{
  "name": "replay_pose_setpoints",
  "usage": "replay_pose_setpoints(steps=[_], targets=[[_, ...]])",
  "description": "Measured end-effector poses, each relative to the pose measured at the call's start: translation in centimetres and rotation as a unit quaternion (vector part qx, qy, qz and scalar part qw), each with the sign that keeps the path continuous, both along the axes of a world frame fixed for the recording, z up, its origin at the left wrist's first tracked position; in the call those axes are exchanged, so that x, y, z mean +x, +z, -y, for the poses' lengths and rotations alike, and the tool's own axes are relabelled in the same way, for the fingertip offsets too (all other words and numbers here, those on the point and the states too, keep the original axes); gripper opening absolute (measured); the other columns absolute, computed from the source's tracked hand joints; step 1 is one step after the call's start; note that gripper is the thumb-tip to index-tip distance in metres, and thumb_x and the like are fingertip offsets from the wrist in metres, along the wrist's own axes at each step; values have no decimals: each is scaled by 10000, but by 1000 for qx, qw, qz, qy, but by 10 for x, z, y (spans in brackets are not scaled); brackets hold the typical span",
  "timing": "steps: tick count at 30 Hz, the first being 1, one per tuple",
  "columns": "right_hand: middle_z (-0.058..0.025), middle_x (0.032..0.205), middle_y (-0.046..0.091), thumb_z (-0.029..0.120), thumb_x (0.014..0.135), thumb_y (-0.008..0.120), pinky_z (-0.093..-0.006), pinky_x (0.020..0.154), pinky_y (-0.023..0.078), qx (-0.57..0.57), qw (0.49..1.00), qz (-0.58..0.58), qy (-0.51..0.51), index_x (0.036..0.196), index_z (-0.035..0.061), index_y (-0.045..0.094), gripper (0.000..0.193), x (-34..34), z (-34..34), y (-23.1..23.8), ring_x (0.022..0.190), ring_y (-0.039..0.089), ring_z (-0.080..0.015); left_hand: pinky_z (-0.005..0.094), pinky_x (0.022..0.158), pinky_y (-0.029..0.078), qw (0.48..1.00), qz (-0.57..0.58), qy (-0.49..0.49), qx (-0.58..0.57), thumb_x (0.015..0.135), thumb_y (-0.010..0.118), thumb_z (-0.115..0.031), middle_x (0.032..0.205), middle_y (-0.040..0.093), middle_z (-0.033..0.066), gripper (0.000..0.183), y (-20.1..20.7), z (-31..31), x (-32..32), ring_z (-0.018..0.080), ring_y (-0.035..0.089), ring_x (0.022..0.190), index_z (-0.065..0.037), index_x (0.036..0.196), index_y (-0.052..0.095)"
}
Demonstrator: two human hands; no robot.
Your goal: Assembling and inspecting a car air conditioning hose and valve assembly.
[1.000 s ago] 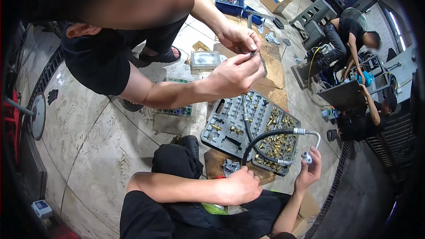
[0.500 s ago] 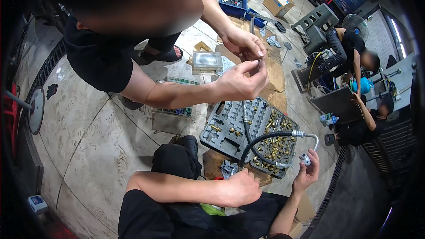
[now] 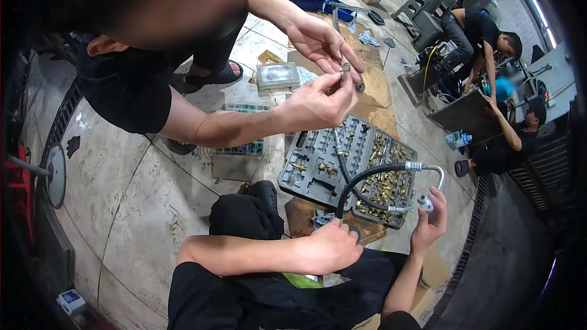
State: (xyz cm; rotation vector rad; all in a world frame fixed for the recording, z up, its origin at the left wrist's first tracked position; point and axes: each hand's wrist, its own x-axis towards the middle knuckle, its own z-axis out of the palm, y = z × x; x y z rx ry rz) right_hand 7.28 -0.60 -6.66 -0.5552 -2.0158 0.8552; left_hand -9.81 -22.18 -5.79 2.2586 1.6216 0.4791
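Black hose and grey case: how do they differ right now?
The black hose is slim and curved; the grey case is broad and boxy. The right hand holds the hose by its metal end; the case lies open below it. Both carry metal fittings.

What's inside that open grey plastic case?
Many small brass-coloured metal fittings sit in the case. A curved black rubber hose passes in front, so whatever lies behind it can't be seen.

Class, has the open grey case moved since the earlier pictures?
No: judged against the compartment box, the grey case shows no clear shift in any direction.
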Motion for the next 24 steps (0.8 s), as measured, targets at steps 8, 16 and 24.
replay_pose_setpoints(steps=[8, 16, 24], targets=[[-191, 1279, 543, 112, 873, 687, -364, 989, 428, 40, 999, 12, 24, 1123, -31, 585, 306, 0, 0, 9, 1199, 524, -277, 367, 697, 466, 1000, -24, 2, -13, 801, 563, -142, 868, 608, 100, 233, 5, -2, -6, 261, 623, 832, -51, 1010, 608], [-175, 1210, 605, -20, 706, 759, -333, 839, 521, 57, 997, 49, -2, 1051, 10, 651, 362, 2, -2, 21, 1078, 618, -269, 379, 775, 453, 997, -15, -18, -78, 839, 650, -258, 910, 585, 99, 310, 10, -18, -13, 270, 602, 885, -57, 1065, 582], [-139, 1061, 641, 35, 742, 754, -347, 834, 510, 129, 990, 46, -13, 1043, 16, 671, 313, 9, -4, 36, 1013, 603, -261, 416, 699, 464, 995, 88, -32, -43, 801, 681, -197, 761, 563, 120, 200, -11, -52, 7, 323, 588, 765, -22, 791, 585]])
